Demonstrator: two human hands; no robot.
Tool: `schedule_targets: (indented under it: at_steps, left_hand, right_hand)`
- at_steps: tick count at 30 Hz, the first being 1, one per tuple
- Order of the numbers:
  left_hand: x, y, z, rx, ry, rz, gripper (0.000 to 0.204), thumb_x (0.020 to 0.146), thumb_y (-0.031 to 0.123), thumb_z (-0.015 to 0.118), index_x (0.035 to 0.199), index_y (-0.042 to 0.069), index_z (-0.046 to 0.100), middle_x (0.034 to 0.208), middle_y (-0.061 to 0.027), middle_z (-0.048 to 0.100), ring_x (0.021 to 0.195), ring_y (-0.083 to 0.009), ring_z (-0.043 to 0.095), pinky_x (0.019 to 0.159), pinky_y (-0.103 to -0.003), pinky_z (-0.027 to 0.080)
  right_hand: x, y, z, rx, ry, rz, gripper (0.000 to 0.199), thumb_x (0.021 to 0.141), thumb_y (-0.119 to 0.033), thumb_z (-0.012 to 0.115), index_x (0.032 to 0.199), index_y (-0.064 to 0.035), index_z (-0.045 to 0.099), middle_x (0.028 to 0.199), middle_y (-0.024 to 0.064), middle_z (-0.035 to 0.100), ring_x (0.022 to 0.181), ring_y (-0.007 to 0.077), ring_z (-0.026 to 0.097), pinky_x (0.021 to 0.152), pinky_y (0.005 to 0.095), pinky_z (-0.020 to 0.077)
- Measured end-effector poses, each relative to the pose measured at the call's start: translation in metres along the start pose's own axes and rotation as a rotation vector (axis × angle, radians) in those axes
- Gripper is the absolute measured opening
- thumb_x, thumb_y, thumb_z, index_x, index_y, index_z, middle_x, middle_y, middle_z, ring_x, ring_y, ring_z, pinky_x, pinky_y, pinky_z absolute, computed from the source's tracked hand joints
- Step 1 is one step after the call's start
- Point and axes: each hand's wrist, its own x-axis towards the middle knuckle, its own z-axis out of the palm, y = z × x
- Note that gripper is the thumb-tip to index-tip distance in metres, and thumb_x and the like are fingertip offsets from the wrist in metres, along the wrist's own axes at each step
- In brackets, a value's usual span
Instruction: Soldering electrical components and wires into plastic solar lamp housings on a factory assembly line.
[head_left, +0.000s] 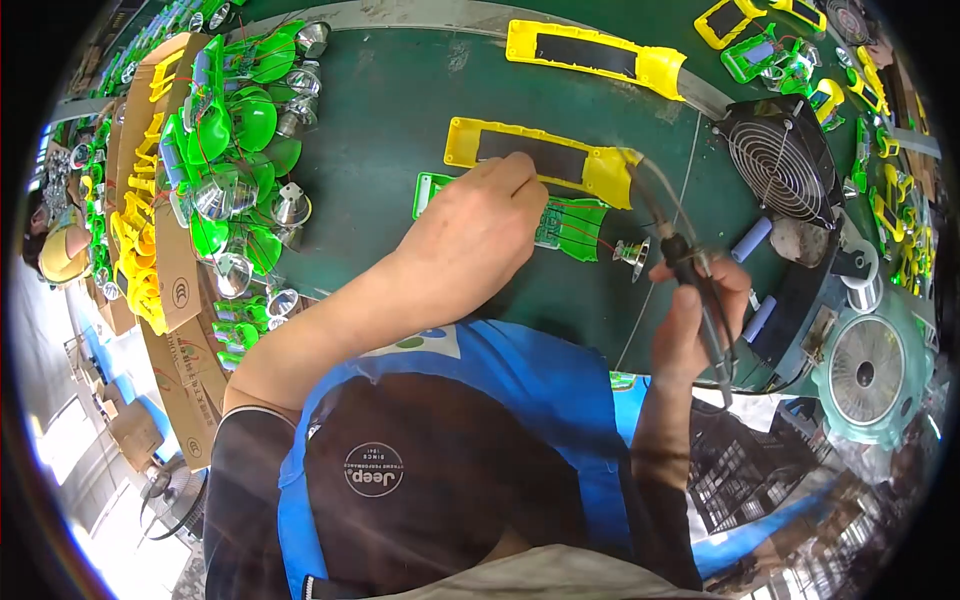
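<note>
My left hand is closed, its fingertips bunched at the lower edge of a yellow plastic housing with a dark panel in it. Whatever the fingertips pinch, if anything, stays hidden. Partly under this hand lies a green housing with a circuit board; red wires run from it to a small silver lamp reflector. A soldering iron is gripped in my right hand, its tip pointing up toward the flared end of the yellow housing. The iron looks slightly blurred.
Another yellow housing lies farther back. Green lamp parts with reflectors are heaped at left, beside a cardboard box and yellow parts. At right stand a black fan, blue cylindrical cells and a pale green round fan.
</note>
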Motion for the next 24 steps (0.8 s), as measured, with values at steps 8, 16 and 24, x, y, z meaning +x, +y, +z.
schedule_targets:
  at_steps: [8,16,24]
  left_hand:
    - [-0.001,0.001,-0.003,0.037,-0.007,0.019,0.015,0.072,-0.003,0.061,0.080,0.000,0.048,0.085,-0.0133,0.048,0.081,-0.0322,0.054,0.070,-0.040,0.047]
    - [-0.012,-0.011,-0.034,-0.313,-0.177,-0.103,0.020,0.074,0.001,0.068,0.090,0.002,0.055,0.091,-0.0116,0.056,0.083,-0.0323,0.059,0.070,-0.039,0.051]
    - [0.025,0.009,0.017,0.041,-0.084,0.160,0.014,0.075,0.009,0.068,0.081,0.005,0.055,0.085,-0.0104,0.059,0.085,-0.0296,0.058,0.072,-0.042,0.049]
  right_hand:
    - [0.049,0.002,0.016,-0.135,-0.036,-0.098,0.031,0.091,-0.021,0.062,0.109,-0.0002,0.047,0.085,0.0138,0.065,0.074,0.0182,0.063,0.073,0.0291,0.0481]
    - [0.075,0.014,0.022,-0.128,-0.109,-0.193,0.026,0.095,-0.016,0.057,0.113,-0.0021,0.044,0.091,0.0159,0.068,0.083,0.0182,0.065,0.078,0.0252,0.0451]
    - [0.086,0.010,0.039,-0.007,-0.333,-0.154,0.029,0.091,-0.006,0.063,0.115,-0.0028,0.047,0.097,0.0115,0.061,0.083,0.0198,0.069,0.073,0.0301,0.0546]
